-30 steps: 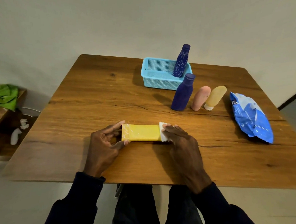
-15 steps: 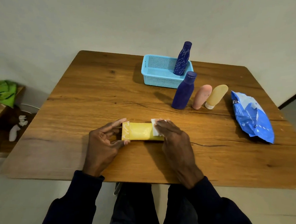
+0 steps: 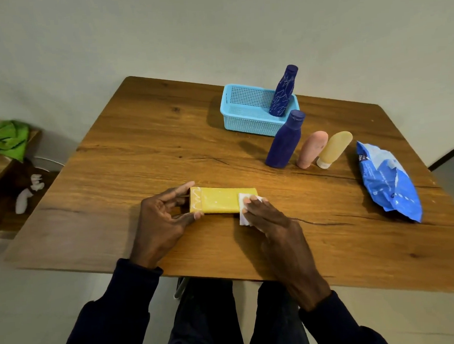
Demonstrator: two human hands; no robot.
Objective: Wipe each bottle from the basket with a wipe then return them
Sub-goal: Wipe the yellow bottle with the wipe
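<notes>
Since the earlier frame our right hand (image 3: 274, 222) has slid the white wipe (image 3: 242, 198) back to the right end of the yellow tube (image 3: 219, 203). The tube lies flat on the bench (image 3: 139, 150) just before us, long axis left to right. The fingers look flat, pressing the wipe; the thumb is hidden. Our left hand (image 3: 160, 223) pinches the crimped left end, so the next stroke likely runs toward it. Farther off stand a dark blue bottle (image 3: 285, 141), a pink tube (image 3: 313, 149) and a pale yellow tube (image 3: 334, 149). Beyond them, the blue basket (image 3: 246, 112) holds a patterned blue bottle (image 3: 283, 91).
</notes>
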